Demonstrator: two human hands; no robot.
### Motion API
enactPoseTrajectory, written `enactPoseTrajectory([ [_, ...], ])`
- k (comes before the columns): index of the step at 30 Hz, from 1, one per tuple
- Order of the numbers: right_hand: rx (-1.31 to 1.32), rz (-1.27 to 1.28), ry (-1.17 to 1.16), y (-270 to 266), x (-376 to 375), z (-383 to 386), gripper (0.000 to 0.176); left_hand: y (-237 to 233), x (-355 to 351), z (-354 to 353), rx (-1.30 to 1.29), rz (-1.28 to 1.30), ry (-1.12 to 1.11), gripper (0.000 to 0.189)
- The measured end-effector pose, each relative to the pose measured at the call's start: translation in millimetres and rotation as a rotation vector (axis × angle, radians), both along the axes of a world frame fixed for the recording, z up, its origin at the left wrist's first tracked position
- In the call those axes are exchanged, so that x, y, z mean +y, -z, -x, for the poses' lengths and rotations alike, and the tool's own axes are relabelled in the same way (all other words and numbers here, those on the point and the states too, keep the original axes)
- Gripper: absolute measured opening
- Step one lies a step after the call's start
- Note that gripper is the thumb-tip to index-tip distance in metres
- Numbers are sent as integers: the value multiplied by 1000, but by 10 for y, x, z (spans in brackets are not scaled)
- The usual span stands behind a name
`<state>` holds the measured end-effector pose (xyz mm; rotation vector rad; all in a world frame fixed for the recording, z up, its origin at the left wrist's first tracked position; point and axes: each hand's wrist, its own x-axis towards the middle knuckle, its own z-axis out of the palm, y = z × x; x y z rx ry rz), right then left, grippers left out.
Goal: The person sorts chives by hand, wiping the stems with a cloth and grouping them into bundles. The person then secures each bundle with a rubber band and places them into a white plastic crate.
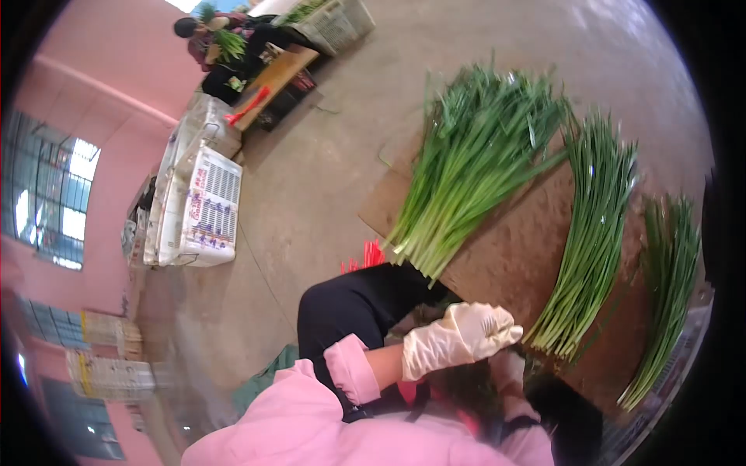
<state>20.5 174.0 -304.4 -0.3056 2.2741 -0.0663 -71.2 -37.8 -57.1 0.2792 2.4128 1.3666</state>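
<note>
**Gloved Hands Are Meeting Beside Bunches of Long Green Stalks**

The left hand (466,338) is wearing a pale, wrinkly glove and is poking out of a pink sleeve (353,369). Its fingers are bending and sitting close together, with their tips pointing toward the bottom ends of the middle bunch (587,248). I cannot tell if they are pinching anything. The right hand (509,371) is hiding partly under the left one and is looking blurry, so I cannot tell if its fingers are apart or together.

Three bunches of green stalks are lying on a brown board (505,260). The big bunch (482,155) is spreading out wide on the left, with its pale ends pointing down toward a black-clothed knee (342,307). The middle bunch is lying near the left hand. The thin bunch (664,287) is resting by the right edge of the board. Red strips (371,255) are showing just beside the knee.

Farther off, another person (225,46) is sitting and holding green stalks near a wooden bench (280,81). A red thing (250,106) is lying on the bench. A white crate (211,203) with writing is standing on the floor (303,186), and pink walls (109,155) are rising behind it.
</note>
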Motion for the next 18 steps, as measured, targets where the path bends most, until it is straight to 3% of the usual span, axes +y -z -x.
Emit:
enactPoseTrajectory([
  [1, 54, 80, -179, 103, 77, 139, 34, 36, -30, 52, 19, -11, -1, 43],
  [2, 78, 51, -151, -171, 65, 182, 29, 34, -17, 26, 7, -44, 1, 44],
  [3, 118, 66, -293, -200, 63, 180, 27, 46, -20, -2, 63, -14, 16, 44],
  [6, 101, 13, 89, -1, -53, 112, 28, -317, -78, -85, 88, 0, 78, 41],
  [9, 93, 12, 193, 181, -31, 24, 31, -588, -189, -156, 46, -23, 103, 41],
  [13, 69, -72, 176, 9, -120, 140, 38, -584, -307, -122, -24, -35, 89, 42],
  [18, 79, 7, 152, 137, -279, 192, 42, -102, -298, -101, -27, -167, -36, 49],
])
